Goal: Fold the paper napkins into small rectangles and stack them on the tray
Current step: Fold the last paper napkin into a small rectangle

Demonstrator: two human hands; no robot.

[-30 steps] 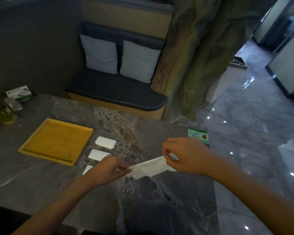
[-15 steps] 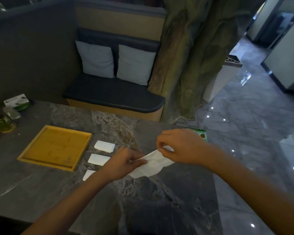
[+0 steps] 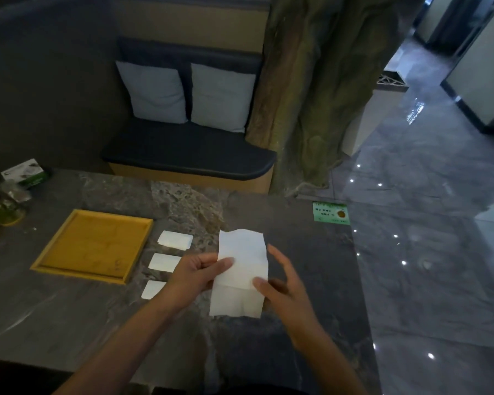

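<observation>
White napkin (image 3: 241, 269), one sheet, pinched by left hand (image 3: 193, 276) and right hand (image 3: 283, 283) above the table's (image 3: 297, 246) middle; three folded napkins (image 3: 175, 240) lie left of the fingers beside one wooden tray (image 3: 92, 246).

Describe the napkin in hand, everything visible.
The white paper napkin is thin and creased, opened into a long strip standing roughly upright above the dark marble table, its top edge wavy and a fold line across its lower part. The left hand pinches its left edge; the right hand holds its right edge with the thumb on the front. Whether its lower edge touches the table is unclear.
</observation>
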